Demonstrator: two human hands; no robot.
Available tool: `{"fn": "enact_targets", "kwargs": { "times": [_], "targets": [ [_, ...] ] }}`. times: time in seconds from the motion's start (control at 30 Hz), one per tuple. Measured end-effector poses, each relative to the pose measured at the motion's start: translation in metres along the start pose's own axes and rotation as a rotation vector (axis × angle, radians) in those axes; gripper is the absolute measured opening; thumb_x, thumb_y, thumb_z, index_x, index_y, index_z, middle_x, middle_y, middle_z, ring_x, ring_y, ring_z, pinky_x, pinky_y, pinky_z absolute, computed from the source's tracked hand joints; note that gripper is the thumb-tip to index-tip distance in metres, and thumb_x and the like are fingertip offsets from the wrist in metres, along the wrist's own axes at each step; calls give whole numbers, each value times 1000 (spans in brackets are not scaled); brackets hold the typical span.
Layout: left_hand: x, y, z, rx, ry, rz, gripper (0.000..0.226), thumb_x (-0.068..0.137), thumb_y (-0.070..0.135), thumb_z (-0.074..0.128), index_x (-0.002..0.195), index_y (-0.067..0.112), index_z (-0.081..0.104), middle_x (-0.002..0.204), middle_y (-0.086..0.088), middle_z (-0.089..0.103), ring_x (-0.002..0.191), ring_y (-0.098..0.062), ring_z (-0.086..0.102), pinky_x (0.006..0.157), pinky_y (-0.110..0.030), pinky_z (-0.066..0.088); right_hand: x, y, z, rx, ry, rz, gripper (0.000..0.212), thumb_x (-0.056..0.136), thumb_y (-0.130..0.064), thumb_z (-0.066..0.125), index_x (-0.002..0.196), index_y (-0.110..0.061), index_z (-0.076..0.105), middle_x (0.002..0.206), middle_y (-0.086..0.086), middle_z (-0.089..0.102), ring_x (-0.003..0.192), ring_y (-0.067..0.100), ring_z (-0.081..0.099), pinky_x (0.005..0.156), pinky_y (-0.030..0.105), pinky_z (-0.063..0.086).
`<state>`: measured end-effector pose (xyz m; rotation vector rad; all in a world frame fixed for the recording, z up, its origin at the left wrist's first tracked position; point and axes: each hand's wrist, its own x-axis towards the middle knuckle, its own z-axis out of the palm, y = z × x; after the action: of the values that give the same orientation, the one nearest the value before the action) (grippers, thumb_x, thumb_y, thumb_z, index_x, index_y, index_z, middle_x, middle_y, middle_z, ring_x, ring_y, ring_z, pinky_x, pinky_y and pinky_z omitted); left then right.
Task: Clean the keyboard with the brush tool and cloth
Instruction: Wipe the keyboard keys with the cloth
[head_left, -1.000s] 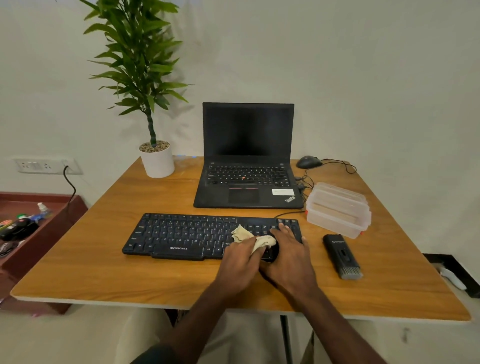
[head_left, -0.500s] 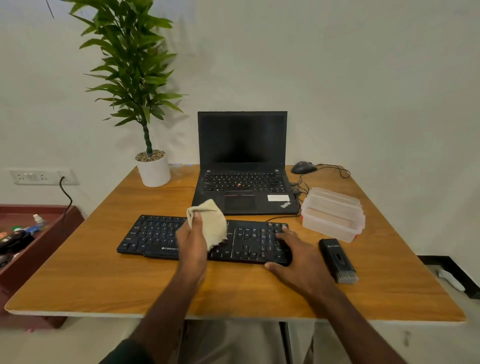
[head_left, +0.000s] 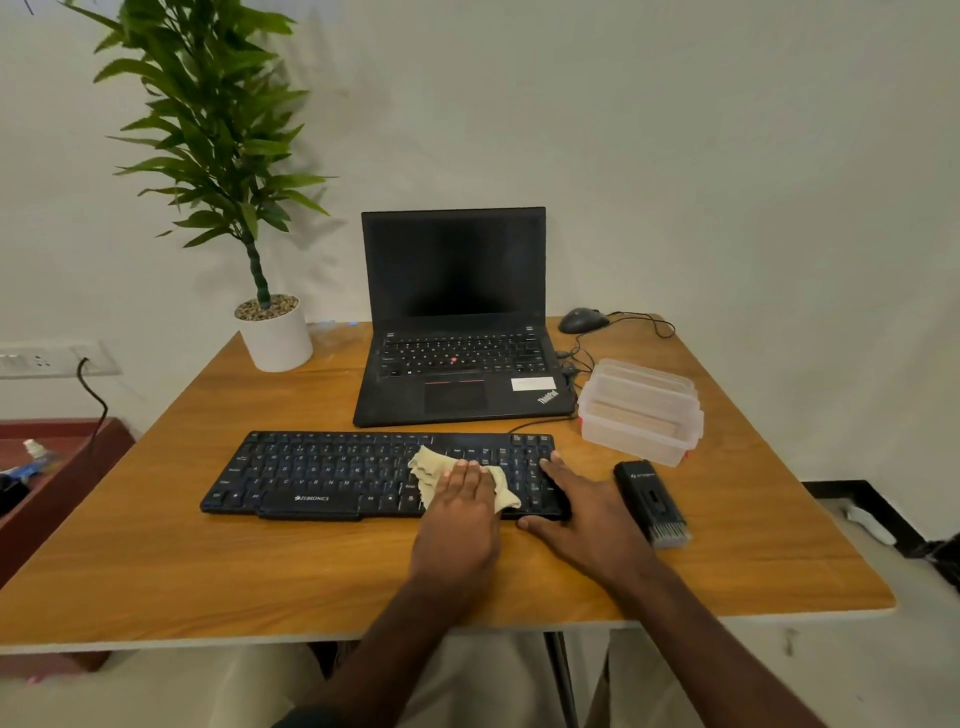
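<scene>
A black keyboard (head_left: 322, 475) lies across the front of the wooden table (head_left: 260, 571). My left hand (head_left: 460, 525) presses a beige cloth (head_left: 428, 467) flat onto the keys right of the keyboard's middle. My right hand (head_left: 582, 512) rests spread on the keyboard's right end, thumb at its front edge, holding it down. The black brush tool (head_left: 649, 501) lies on the table just right of my right hand, bristles toward me, untouched.
An open black laptop (head_left: 457, 322) stands behind the keyboard. A clear plastic box (head_left: 641, 410) sits to its right, a wired mouse (head_left: 582, 319) behind that. A potted plant (head_left: 272, 332) stands at the back left. A red-brown shelf (head_left: 57, 467) holds small items left of the table.
My left hand lifted the cloth off the keys to the left, then brought it back down onto the keyboard's right-centre. My right hand stayed on the right end.
</scene>
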<state>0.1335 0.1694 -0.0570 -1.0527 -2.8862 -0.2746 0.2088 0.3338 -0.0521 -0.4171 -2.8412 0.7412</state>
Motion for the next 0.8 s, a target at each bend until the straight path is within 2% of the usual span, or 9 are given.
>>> {"fn": "enact_targets", "kwargs": {
  "times": [0.17,0.27,0.33,0.43,0.53,0.6,0.67,0.73,0.8],
  "targets": [
    [3,14,1,-93,14,83,55,107,26,31,158,8,18,166,-11,18,155,-22,10,121,-29,-7,1,0,-1,42,-5,8,91,80,-55,77,154,-23,35,159,1,37,135,19,49,111,29,38],
    [11,37,1,-199,13,135,55,106,22,34,157,7,20,166,-12,19,155,-21,11,118,-25,-9,0,3,-1,138,11,27,87,82,-38,78,155,-24,34,140,1,60,115,12,62,96,23,49],
    [19,48,1,-246,-7,174,54,107,23,34,157,8,21,165,-11,21,154,-21,13,120,-26,-6,-1,7,-2,241,31,50,90,83,-26,78,157,-25,27,137,-3,62,109,3,60,89,13,47],
    [23,41,4,-348,-15,207,53,107,31,38,156,15,28,163,-4,29,153,-19,20,123,-28,9,2,15,-3,373,21,61,99,81,-23,81,159,-26,20,145,-7,53,119,-4,50,88,-1,38],
    [17,30,6,-475,-14,290,47,104,33,47,149,22,45,155,2,45,146,-13,34,120,-27,19,3,19,2,419,-17,44,102,80,-18,82,160,-21,18,154,-2,43,134,-5,39,97,-1,32],
    [14,25,7,-574,-24,317,41,100,32,51,141,25,56,145,5,56,135,-5,44,115,-27,31,2,19,4,355,9,14,91,82,-27,79,157,-23,28,148,-3,51,131,0,48,101,8,39],
    [15,22,3,-660,-42,282,34,97,35,52,126,27,68,125,7,70,113,1,57,101,-28,45,0,18,5,321,22,-11,81,80,-44,72,152,-29,39,140,0,60,122,6,59,103,25,49],
    [15,18,-4,-739,-67,233,32,93,41,51,103,22,75,93,4,75,82,-8,65,79,-41,51,-1,18,4,308,10,-47,73,79,-55,67,147,-35,48,148,5,53,133,12,52,110,32,44],
    [12,11,-11,-779,-80,220,35,91,44,50,90,19,75,78,1,72,69,-16,62,71,-49,48,-1,19,4,258,0,-85,68,81,-58,68,144,-37,52,155,7,42,140,15,44,114,30,39]
  ]
}}
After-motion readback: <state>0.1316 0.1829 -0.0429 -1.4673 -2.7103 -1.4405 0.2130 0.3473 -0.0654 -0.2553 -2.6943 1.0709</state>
